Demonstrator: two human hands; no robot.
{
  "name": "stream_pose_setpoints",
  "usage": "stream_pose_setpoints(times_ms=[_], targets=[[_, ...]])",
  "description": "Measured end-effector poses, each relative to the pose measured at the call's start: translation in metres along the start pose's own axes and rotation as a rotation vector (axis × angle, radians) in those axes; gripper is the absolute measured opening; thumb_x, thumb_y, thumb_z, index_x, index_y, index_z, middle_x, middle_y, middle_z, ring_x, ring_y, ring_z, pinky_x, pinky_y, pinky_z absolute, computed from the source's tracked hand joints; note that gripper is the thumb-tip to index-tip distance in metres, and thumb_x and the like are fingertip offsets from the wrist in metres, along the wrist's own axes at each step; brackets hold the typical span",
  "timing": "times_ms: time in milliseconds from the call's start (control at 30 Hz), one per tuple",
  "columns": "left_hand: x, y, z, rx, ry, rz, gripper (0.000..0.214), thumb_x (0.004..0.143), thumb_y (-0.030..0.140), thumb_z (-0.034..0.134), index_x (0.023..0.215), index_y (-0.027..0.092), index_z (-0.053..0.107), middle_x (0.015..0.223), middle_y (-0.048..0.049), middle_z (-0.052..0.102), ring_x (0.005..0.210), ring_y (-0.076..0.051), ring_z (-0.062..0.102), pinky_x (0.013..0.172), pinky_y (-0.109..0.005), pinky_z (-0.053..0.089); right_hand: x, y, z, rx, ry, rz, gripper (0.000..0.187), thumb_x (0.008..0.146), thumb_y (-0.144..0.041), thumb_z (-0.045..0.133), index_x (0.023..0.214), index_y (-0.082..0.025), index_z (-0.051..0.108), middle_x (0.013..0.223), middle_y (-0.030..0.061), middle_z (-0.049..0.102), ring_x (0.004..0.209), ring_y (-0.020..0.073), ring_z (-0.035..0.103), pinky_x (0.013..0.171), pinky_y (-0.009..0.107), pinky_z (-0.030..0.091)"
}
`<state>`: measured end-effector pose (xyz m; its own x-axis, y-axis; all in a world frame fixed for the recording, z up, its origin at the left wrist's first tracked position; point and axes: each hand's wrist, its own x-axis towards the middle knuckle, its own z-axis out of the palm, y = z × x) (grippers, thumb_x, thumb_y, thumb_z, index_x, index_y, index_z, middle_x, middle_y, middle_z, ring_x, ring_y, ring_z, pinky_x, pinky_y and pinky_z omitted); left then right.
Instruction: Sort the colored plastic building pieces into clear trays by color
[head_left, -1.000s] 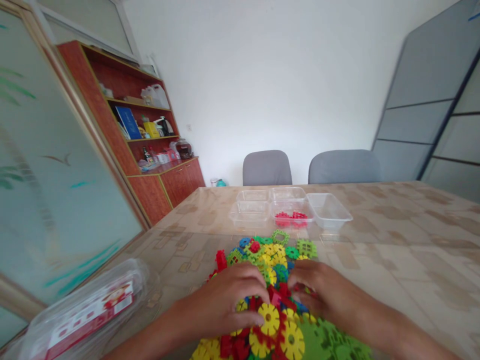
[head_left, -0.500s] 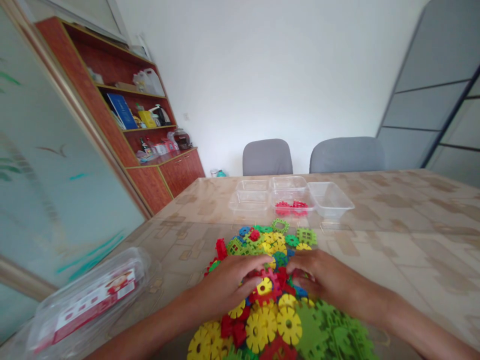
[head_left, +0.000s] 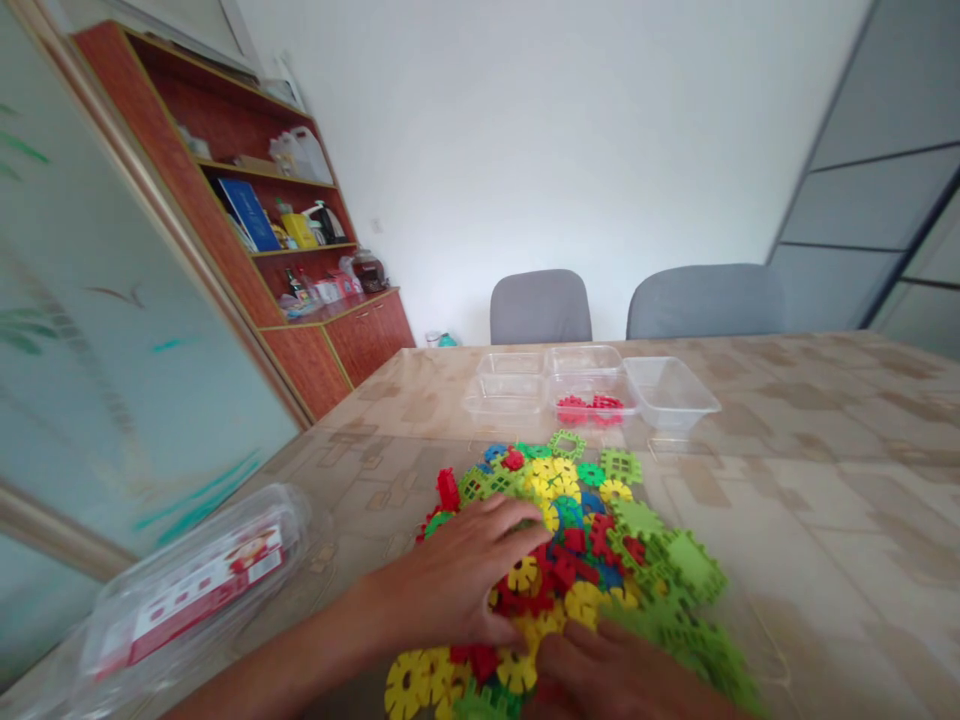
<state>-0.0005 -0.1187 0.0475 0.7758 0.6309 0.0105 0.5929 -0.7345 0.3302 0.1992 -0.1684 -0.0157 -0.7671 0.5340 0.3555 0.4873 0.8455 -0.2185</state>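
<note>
A heap of plastic interlocking toy pieces (head_left: pixel 568 489) in red, yellow, green and blue lies on the table in front of me. My left hand (head_left: pixel 480 570) rests over the heap's left side, its thumb and fingers spread apart around red and yellow pieces, holding none that I can see. Low at the heap's near edge, my right hand (head_left: pixel 600 665) reaches in among yellow and red pieces. Its fingers are bent downward, and their tips are blurred and partly hidden. Light green square pieces (head_left: pixel 694 565) lie to the right of it.
Beyond the heap stand clear plastic containers (head_left: pixel 508 400); one compartment holds red pieces (head_left: pixel 590 408). Another clear tub (head_left: pixel 670 390) is beside them. Labelled clear packaging (head_left: pixel 202 590) lies at the left. Grey chairs (head_left: pixel 540 308) stand behind the table (head_left: pixel 810 500).
My right hand has moved from the heap's right middle toward me, uncovering red, blue and green pieces. My left hand stays near its place, with its fingers spread wider. The view has shifted slightly.
</note>
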Motion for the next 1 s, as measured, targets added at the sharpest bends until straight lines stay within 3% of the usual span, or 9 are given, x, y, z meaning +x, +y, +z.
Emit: stream_pose_setpoints(times_ms=[67, 167, 367, 467, 633, 833, 900, 1000], targets=[[0.0, 0.002, 0.002, 0.009, -0.026, -0.007, 0.069, 0.069, 0.037, 0.077, 0.13, 0.02, 0.049, 0.135, -0.0096, 0.048, 0.125, -0.028, 0.043, 0.108, -0.041, 0.034, -0.002, -0.003, 0.017, -0.03, 0.047, 0.04, 0.002, 0.079, -0.02, 0.063, 0.077, -0.019, 0.063, 0.068, 0.0013, 0.067, 0.058, 0.0167, 0.062, 0.051, 0.027, 0.043], [0.0, 0.004, 0.003, -0.001, -0.029, -0.02, 0.066, 0.068, 0.028, 0.078, 0.127, 0.019, 0.05, 0.132, -0.0106, 0.048, 0.123, -0.027, 0.043, 0.107, -0.038, 0.034, -0.002, -0.002, 0.021, -0.071, 0.045, -0.009, 0.008, 0.078, -0.017, 0.06, 0.07, -0.02, 0.06, 0.07, 0.0023, 0.066, 0.062, 0.0178, 0.062, 0.051, 0.028, 0.041], [0.002, 0.002, 0.003, -0.049, 0.017, -0.073, 0.056, 0.074, 0.025, 0.07, 0.126, 0.02, 0.05, 0.129, -0.011, 0.049, 0.118, -0.026, 0.049, 0.101, -0.036, 0.041, 0.01, -0.003, -0.002, -0.109, -0.105, -0.101, 0.007, 0.08, -0.022, 0.066, 0.074, -0.019, 0.064, 0.073, 0.0018, 0.068, 0.064, 0.0171, 0.062, 0.051, 0.027, 0.041], [0.001, -0.004, 0.003, -0.063, 0.068, -0.125, 0.061, 0.078, 0.024, 0.064, 0.135, 0.021, 0.042, 0.137, -0.0111, 0.046, 0.123, -0.026, 0.047, 0.103, -0.038, 0.04, 0.016, -0.002, -0.022, -0.012, -0.191, -0.059, 0.008, 0.082, -0.017, 0.063, 0.075, -0.019, 0.064, 0.072, 0.0013, 0.068, 0.064, 0.0159, 0.061, 0.051, 0.027, 0.039], [0.001, -0.009, 0.0, -0.146, 0.23, -0.239, 0.074, 0.08, 0.031, 0.062, 0.144, 0.022, 0.027, 0.142, -0.0106, 0.046, 0.125, -0.025, 0.049, 0.105, -0.041, 0.039, 0.016, 0.031, -0.06, 0.299, -0.102, 0.175, 0.024, 0.094, -0.016, 0.044, 0.084, -0.02, 0.065, 0.075, 0.001, 0.068, 0.064, 0.0125, 0.059, 0.056, 0.024, 0.041], [0.003, -0.001, -0.003, -0.184, 0.298, -0.336, 0.057, 0.08, 0.031, 0.061, 0.133, 0.024, 0.045, 0.132, -0.0065, 0.058, 0.114, -0.024, 0.057, 0.098, -0.04, 0.045, 0.012, 0.08, -0.072, 0.144, 0.16, 0.41, 0.024, 0.096, -0.025, 0.044, 0.097, -0.019, 0.067, 0.09, 0.0062, 0.071, 0.08, 0.0192, 0.064, 0.072, 0.029, 0.046], [0.003, -0.001, -0.002, -0.181, 0.315, -0.322, 0.057, 0.08, 0.031, 0.06, 0.135, 0.025, 0.044, 0.134, -0.0059, 0.057, 0.116, -0.024, 0.056, 0.099, -0.041, 0.044, 0.013, 0.079, -0.07, 0.123, 0.134, 0.37, 0.022, 0.095, -0.027, 0.046, 0.1, -0.02, 0.066, 0.093, 0.007, 0.071, 0.084, 0.0204, 0.064, 0.075, 0.03, 0.046], [0.003, -0.005, -0.001, -0.186, 0.351, -0.317, 0.057, 0.083, 0.033, 0.058, 0.136, 0.026, 0.042, 0.135, -0.0059, 0.055, 0.12, -0.025, 0.053, 0.102, -0.041, 0.041, 0.014, 0.073, -0.069, 0.192, -0.025, 0.264, 0.028, 0.097, -0.03, 0.043, 0.088, -0.02, 0.067, 0.077, 0.0025, 0.069, 0.068, 0.0156, 0.062, 0.065, 0.025, 0.045]])
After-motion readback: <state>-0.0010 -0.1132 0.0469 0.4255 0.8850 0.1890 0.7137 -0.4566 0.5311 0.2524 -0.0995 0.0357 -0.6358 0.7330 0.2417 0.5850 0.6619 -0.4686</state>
